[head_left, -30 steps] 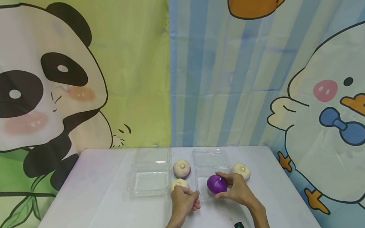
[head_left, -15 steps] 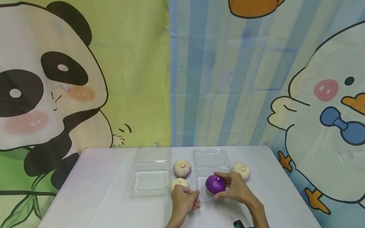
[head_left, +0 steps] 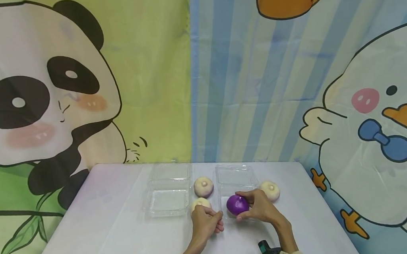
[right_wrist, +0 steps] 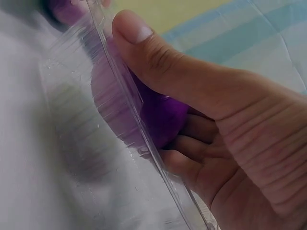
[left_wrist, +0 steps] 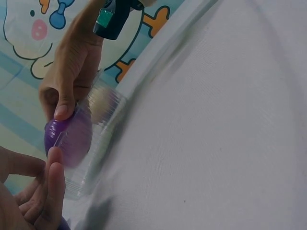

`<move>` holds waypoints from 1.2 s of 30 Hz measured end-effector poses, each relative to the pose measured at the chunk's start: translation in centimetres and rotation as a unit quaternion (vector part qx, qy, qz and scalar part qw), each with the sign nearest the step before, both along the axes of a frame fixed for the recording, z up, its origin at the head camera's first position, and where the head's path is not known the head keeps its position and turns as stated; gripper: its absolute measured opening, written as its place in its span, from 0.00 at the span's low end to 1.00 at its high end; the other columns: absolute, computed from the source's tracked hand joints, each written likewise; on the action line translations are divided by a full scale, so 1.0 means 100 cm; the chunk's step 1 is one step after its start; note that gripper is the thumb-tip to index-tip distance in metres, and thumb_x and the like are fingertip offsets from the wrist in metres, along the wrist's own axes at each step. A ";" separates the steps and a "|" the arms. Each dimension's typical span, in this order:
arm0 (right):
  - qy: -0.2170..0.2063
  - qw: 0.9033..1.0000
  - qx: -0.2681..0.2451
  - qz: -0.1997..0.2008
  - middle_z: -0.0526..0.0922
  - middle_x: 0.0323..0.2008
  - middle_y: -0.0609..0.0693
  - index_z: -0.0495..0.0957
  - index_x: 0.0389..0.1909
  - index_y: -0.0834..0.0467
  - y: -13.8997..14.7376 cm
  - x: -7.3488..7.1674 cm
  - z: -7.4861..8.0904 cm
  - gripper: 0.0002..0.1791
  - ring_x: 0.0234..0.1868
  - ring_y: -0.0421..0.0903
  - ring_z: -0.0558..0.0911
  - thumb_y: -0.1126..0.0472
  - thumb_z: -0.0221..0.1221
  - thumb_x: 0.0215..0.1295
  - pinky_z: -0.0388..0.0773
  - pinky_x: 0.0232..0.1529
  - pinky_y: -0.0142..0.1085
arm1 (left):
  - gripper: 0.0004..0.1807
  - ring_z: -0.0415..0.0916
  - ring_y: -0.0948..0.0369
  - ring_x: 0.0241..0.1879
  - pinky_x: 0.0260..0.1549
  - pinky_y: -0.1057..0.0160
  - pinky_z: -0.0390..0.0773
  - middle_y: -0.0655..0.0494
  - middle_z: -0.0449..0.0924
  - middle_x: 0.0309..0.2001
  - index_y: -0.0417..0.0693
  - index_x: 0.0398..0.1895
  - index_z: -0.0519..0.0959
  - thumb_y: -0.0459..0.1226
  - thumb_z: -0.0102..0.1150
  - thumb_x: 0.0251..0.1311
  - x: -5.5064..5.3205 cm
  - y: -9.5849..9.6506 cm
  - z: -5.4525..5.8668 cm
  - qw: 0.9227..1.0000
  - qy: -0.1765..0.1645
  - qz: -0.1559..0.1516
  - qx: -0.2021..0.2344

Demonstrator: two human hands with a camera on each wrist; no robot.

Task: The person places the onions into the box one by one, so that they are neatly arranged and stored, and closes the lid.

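Note:
My right hand [head_left: 263,208] holds a glossy, round purple thing [head_left: 237,205] between thumb and fingers, over the near part of an opened clear plastic box [head_left: 236,176]. In the right wrist view, the box's ribbed wall [right_wrist: 72,110] stands in front of the purple thing's lower part. My left hand [head_left: 205,221] pinches the box's left rim with thumb and forefinger; in the left wrist view, the left fingertips [left_wrist: 55,155] are right at that rim. Just beyond the left hand sits a cream round piece with a nub [head_left: 200,203], partly hidden by it.
Another opened clear box [head_left: 168,201] lies left of the hands. One cream, purple-sided round piece [head_left: 203,187] sits between the boxes, and a similar cream piece [head_left: 270,190] right of the right-hand box. A dark wrist device [head_left: 268,249] is by the right forearm. Printed curtains back the white table [head_left: 126,236].
My right hand has shifted slightly left with the purple thing, inside the box's outline. The left hand keeps its place at the rim.

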State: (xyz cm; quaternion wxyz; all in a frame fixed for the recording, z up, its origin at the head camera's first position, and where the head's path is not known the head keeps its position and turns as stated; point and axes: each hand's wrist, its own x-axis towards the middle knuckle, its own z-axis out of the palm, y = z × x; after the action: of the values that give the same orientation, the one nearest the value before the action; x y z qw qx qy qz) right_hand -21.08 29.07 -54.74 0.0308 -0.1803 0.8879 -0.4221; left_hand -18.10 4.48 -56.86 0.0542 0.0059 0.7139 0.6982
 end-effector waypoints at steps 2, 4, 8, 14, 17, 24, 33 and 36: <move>0.000 1.000 0.006 0.003 0.87 0.63 0.65 0.82 0.66 0.69 -0.001 -0.001 0.000 0.47 0.61 0.62 0.90 0.51 0.88 0.47 0.92 0.60 0.46 | 0.10 0.85 0.60 0.13 0.15 0.62 0.88 0.46 0.87 0.17 0.25 0.28 0.86 0.27 0.71 0.64 0.000 0.000 0.000 1.000 0.001 -0.001 0.000; 0.000 1.000 0.010 0.006 0.88 0.62 0.64 0.82 0.66 0.69 -0.001 -0.002 0.000 0.47 0.60 0.62 0.90 0.51 0.88 0.47 0.92 0.60 0.47 | 0.10 0.85 0.60 0.13 0.14 0.62 0.88 0.46 0.87 0.17 0.25 0.28 0.86 0.27 0.71 0.64 0.000 0.000 0.000 1.000 0.003 -0.002 -0.002; 0.000 1.000 0.018 0.011 0.88 0.61 0.64 0.82 0.65 0.69 -0.002 -0.004 0.000 0.47 0.60 0.62 0.90 0.50 0.88 0.47 0.92 0.60 0.47 | 0.10 0.85 0.60 0.13 0.14 0.62 0.88 0.46 0.86 0.17 0.25 0.28 0.86 0.27 0.71 0.64 0.000 0.000 0.000 1.000 0.005 -0.002 -0.003; -0.004 0.999 0.031 0.025 0.89 0.60 0.65 0.82 0.65 0.69 -0.004 -0.008 -0.001 0.46 0.59 0.62 0.91 0.53 0.88 0.47 0.93 0.59 0.47 | 0.11 0.85 0.61 0.13 0.15 0.62 0.88 0.46 0.87 0.17 0.25 0.28 0.86 0.28 0.71 0.65 -0.001 0.000 -0.001 1.000 0.003 -0.001 0.000; -0.010 0.999 0.037 0.027 0.90 0.59 0.64 0.82 0.66 0.68 -0.004 -0.010 -0.001 0.46 0.58 0.59 0.92 0.52 0.88 0.47 0.93 0.58 0.45 | 0.11 0.85 0.61 0.13 0.14 0.62 0.88 0.46 0.87 0.17 0.25 0.28 0.86 0.27 0.71 0.64 -0.001 0.000 -0.001 1.000 0.003 0.001 0.001; -0.033 0.998 0.037 0.035 0.90 0.58 0.63 0.83 0.66 0.67 -0.005 -0.013 -0.003 0.45 0.56 0.57 0.93 0.53 0.88 0.47 0.94 0.56 0.42 | 0.10 0.84 0.61 0.13 0.14 0.62 0.88 0.46 0.87 0.17 0.25 0.28 0.86 0.27 0.71 0.63 0.000 0.001 -0.001 1.000 0.002 0.001 0.004; -0.055 0.997 0.020 0.045 0.90 0.58 0.64 0.82 0.67 0.67 -0.007 -0.013 -0.001 0.44 0.55 0.56 0.93 0.51 0.86 0.52 0.94 0.55 0.41 | 0.09 0.84 0.61 0.13 0.14 0.62 0.88 0.46 0.87 0.17 0.27 0.27 0.86 0.27 0.71 0.63 0.000 0.001 -0.001 1.000 0.004 0.004 -0.004; -0.059 0.997 0.011 0.049 0.90 0.59 0.64 0.81 0.67 0.69 -0.008 -0.013 -0.001 0.41 0.55 0.56 0.93 0.51 0.82 0.58 0.94 0.56 0.41 | 0.08 0.85 0.60 0.13 0.14 0.62 0.88 0.46 0.87 0.17 0.29 0.25 0.86 0.27 0.71 0.62 0.000 0.001 0.000 1.000 0.006 0.004 -0.005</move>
State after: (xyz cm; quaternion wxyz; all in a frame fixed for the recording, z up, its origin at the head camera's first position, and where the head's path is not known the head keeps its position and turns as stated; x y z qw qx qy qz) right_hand -22.36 28.25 -54.81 0.1058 -0.1979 0.8792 -0.4203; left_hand -18.09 4.56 -56.89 0.0473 0.0074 0.7174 0.6951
